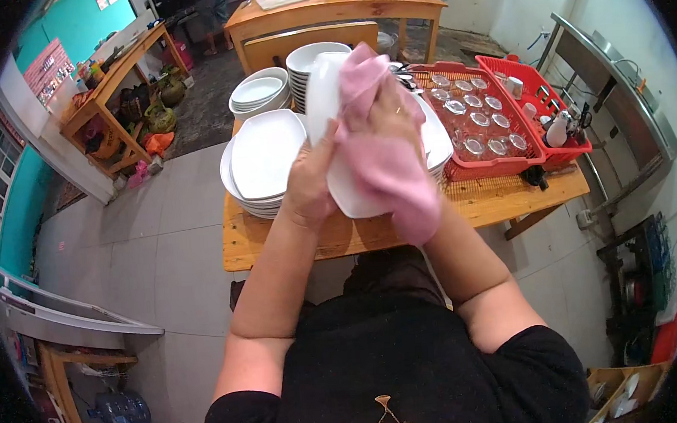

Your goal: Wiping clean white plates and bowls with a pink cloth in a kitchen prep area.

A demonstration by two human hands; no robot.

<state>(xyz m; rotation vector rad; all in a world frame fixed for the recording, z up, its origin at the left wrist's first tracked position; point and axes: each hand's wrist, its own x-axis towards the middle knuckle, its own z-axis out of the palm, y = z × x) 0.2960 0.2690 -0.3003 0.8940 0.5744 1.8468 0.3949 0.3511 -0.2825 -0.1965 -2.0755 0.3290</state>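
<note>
My left hand [312,181] grips the left edge of a white square plate [349,196], raised and tilted above the wooden table. Across the plate's face, my right hand [393,115] presses a pink cloth [391,176], which hangs down over my wrist and looks blurred. Left of the held plate stands a stack of white plates, topped by a square plate [268,152]. More white square plates [438,135] are stacked to the right, partly hidden by the cloth. Behind are a pile of white bowls [311,56] and another group of white bowls [257,91].
A red plastic basket [495,167] on the wooden table [282,247] holds several upturned glasses [478,118]. Beside it, a second red basket [570,151] contains cups and a white bottle [557,131]. Some cutlery [404,76] lies behind the cloth. Another wooden table [349,4] stands farther back.
</note>
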